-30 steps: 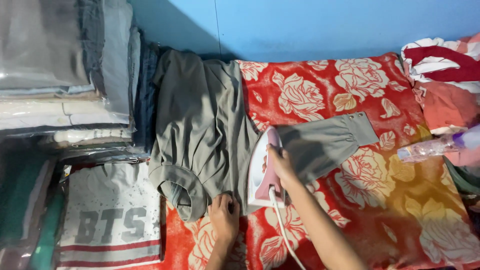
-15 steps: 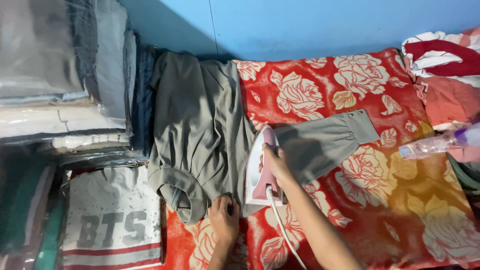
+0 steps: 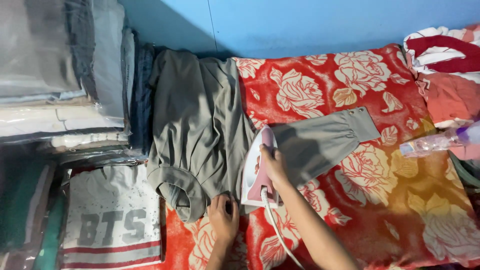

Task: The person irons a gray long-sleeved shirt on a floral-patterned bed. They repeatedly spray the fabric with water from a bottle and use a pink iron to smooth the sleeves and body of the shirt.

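A grey-green shirt (image 3: 200, 135) lies spread over a red blanket with a rose pattern (image 3: 320, 85), its body bunched in soft folds on the left and one long sleeve (image 3: 325, 140) stretched flat to the right, cuff buttons showing near the end. The right hand (image 3: 272, 165) is closed around the handle of a pink and white iron (image 3: 255, 170), which stands on its sole where the sleeve joins the body, its white cord (image 3: 277, 235) trailing back toward the person. The left hand (image 3: 223, 217) lies flat and open, fingers spread, pressing the lower edge of the shirt just beside the iron's heel. The cloth looks thin, light and limp; it would wrinkle and slide easily over the blanket, so it is best pinned with a flat palm near the seam or drawn taut by the cuff or hem. The iron looks rigid and fairly weighty, with a hot sole to be kept off skin, so the top handle is the only sound place to grip it. To the left stand stacks of folded clothes in clear plastic bags (image 3: 55, 75), with a grey printed t-shirt (image 3: 115, 220) lying below them. At the right edge lie a clear spray bottle (image 3: 435, 142) and a heap of red and white garments (image 3: 445, 65), against a blue wall (image 3: 310, 20).
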